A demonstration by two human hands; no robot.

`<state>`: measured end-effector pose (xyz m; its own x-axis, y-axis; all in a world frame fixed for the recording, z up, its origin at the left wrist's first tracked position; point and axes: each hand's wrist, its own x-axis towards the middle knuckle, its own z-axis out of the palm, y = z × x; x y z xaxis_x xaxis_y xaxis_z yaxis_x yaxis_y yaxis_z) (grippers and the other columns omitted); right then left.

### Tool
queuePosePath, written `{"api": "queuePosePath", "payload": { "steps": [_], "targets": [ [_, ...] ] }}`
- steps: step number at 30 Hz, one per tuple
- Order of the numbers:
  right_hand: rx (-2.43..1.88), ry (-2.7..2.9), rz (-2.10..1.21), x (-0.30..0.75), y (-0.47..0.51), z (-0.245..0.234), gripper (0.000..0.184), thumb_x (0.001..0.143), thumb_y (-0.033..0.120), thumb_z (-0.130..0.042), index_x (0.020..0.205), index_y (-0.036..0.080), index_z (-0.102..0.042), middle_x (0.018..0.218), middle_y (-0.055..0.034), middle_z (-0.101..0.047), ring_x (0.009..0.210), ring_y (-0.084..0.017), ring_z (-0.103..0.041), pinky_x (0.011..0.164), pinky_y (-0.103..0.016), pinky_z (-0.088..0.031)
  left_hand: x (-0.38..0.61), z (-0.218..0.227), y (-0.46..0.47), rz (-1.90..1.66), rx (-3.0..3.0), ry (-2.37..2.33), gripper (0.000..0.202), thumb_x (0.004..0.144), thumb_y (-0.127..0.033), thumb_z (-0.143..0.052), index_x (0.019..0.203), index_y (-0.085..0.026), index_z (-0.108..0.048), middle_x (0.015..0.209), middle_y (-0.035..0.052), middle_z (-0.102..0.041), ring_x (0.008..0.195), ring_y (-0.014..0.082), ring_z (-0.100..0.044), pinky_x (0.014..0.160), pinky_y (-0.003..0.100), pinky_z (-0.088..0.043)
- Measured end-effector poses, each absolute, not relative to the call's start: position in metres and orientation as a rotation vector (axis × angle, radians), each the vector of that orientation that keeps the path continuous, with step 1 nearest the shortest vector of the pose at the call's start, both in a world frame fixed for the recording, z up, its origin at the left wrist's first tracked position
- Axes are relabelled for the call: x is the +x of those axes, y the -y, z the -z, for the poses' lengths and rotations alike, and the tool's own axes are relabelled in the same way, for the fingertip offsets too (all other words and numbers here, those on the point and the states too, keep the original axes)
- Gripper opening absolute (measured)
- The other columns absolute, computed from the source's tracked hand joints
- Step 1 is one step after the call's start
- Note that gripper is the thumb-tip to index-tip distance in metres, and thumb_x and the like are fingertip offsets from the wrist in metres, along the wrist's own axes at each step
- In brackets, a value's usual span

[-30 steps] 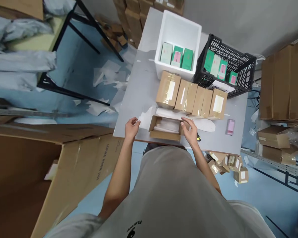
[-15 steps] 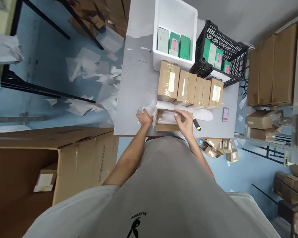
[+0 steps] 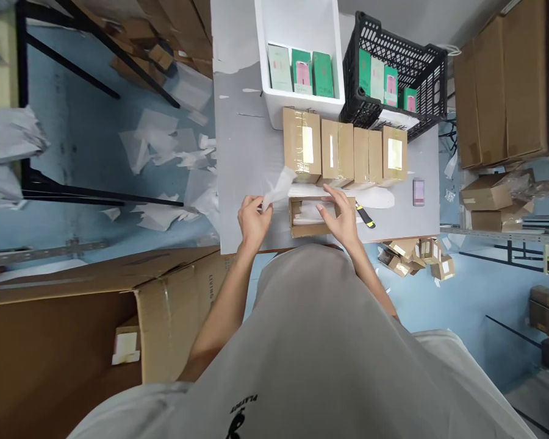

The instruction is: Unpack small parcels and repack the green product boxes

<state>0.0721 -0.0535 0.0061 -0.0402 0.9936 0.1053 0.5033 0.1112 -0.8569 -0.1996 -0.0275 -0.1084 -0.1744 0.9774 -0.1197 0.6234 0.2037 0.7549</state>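
Note:
My left hand (image 3: pixel 253 223) pinches a crumpled sheet of thin white wrapping foam (image 3: pixel 281 184), lifted off the table left of a small open cardboard box (image 3: pixel 308 230). White wrapping material (image 3: pixel 312 210) lies inside that box. My right hand (image 3: pixel 341 218) rests at the box's right end, thumb and fingers apart over the opening, with nothing visible gripped. Just right of it lies a black and yellow utility knife (image 3: pixel 365 216). Behind the box, a flat strip of white foam (image 3: pixel 375 198) stretches along the table.
Several taped cardboard boxes (image 3: pixel 302 146) stand in a row behind. Beyond them are a white foam bin (image 3: pixel 302 100) and a black plastic crate (image 3: pixel 407 67), both holding green boxes. A pink-screened phone (image 3: pixel 418 192) lies at right. A large open carton (image 3: pixel 174 305) stands at left.
My left hand has closed on the white foam sheet and raised it from the table, moving slightly left. My right hand stays by the small box. The camera view has shifted a little.

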Motion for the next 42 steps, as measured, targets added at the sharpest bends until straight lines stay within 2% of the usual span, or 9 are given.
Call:
{"api": "queuePosePath", "payload": {
  "steps": [4,11,16,19,24,28,31,37,42],
  "targets": [
    [-1.460,1.809,-0.845,0.080,0.062,-0.014,0.065,0.116,0.068,-0.073,0.174,0.039,-0.067,0.186,-0.0114,-0.056,0.166,-0.035,-0.063,0.140,-0.058,-0.056,-0.168,0.054,0.029,-0.898,1.690,-1.562,0.032,0.099,-0.016,-0.069,0.121,-0.024,-0.090,0.123,0.0067,-0.077,0.111,0.0246,-0.075,0.100,0.034,-0.062],
    [-1.710,1.827,-0.938,0.111,0.078,0.020,0.036,0.121,0.052,-0.066,0.137,0.029,-0.088,0.154,-0.0125,-0.080,0.134,-0.031,-0.081,0.118,-0.043,-0.069,-0.105,0.047,0.022,-0.635,1.803,-1.269,0.060,0.095,-0.004,-0.062,0.151,-0.018,-0.077,0.145,0.0117,-0.079,0.134,0.0313,-0.076,0.121,0.041,-0.061],
    [-1.989,2.044,-0.932,0.118,0.064,0.050,0.037,0.120,0.025,-0.057,0.144,0.020,-0.085,0.155,-0.0163,-0.080,0.137,-0.035,-0.080,0.119,-0.045,-0.065,-0.091,0.081,0.020,-0.380,1.849,-1.259,0.055,0.097,0.000,-0.055,0.148,-0.013,-0.073,0.150,0.0186,-0.078,0.146,0.0363,-0.072,0.131,0.048,-0.056],
    [-2.114,2.207,-0.988,0.113,0.052,0.055,0.049,0.121,0.021,-0.054,0.166,0.015,-0.074,0.163,-0.0216,-0.074,0.147,-0.040,-0.076,0.126,-0.050,-0.062,-0.090,0.093,0.023,-0.238,1.922,-1.266,0.050,0.098,-0.004,-0.058,0.144,-0.013,-0.076,0.153,0.0218,-0.074,0.149,0.0405,-0.068,0.136,0.053,-0.051],
    [-2.175,2.294,-1.028,0.105,0.046,0.061,0.080,0.118,0.021,-0.059,0.193,0.007,-0.035,0.178,-0.0329,-0.059,0.151,-0.045,-0.074,0.129,-0.057,-0.061,-0.089,0.098,0.033,-0.191,1.935,-1.358,0.054,0.106,-0.012,-0.061,0.159,-0.011,-0.071,0.158,0.0238,-0.069,0.150,0.0436,-0.066,0.135,0.056,-0.051],
    [-2.025,2.380,-1.089,0.103,0.047,0.075,0.060,0.120,0.012,-0.046,0.177,0.012,-0.064,0.164,-0.0263,-0.076,0.150,-0.038,-0.076,0.133,-0.054,-0.059,-0.085,0.098,0.037,-0.056,1.924,-1.388,0.053,0.111,-0.018,-0.060,0.162,-0.013,-0.072,0.158,0.0236,-0.070,0.150,0.0444,-0.067,0.133,0.055,-0.053],
    [-1.953,2.367,-1.138,0.110,0.051,0.082,0.055,0.114,0.006,-0.050,0.164,0.009,-0.075,0.172,-0.0263,-0.072,0.160,-0.038,-0.070,0.140,-0.053,-0.053,-0.085,0.093,0.042,-0.032,1.898,-1.401,0.050,0.113,-0.021,-0.059,0.160,-0.014,-0.074,0.157,0.0231,-0.071,0.150,0.0442,-0.068,0.133,0.055,-0.053],
    [-1.802,1.746,-0.901,0.165,0.074,0.093,0.057,0.119,0.042,-0.061,0.170,0.017,-0.070,0.179,-0.0217,-0.066,0.172,-0.038,-0.057,0.151,-0.063,-0.037,-0.118,0.085,0.062,-0.474,1.698,-1.750,0.057,0.114,-0.030,-0.065,0.170,-0.020,-0.065,0.170,0.0185,-0.066,0.163,0.0406,-0.057,0.143,0.057,-0.043],
    [-1.888,1.160,-1.138,0.192,0.084,0.118,0.091,0.105,0.078,-0.075,0.167,0.012,-0.068,0.174,-0.0288,-0.069,0.164,-0.040,-0.065,0.139,-0.062,-0.053,-0.136,0.112,0.067,-0.597,1.072,-1.940,0.092,0.107,-0.046,-0.083,0.184,-0.015,-0.043,0.179,0.0255,-0.059,0.164,0.0380,-0.062,0.137,0.049,-0.051]
  ]
}}
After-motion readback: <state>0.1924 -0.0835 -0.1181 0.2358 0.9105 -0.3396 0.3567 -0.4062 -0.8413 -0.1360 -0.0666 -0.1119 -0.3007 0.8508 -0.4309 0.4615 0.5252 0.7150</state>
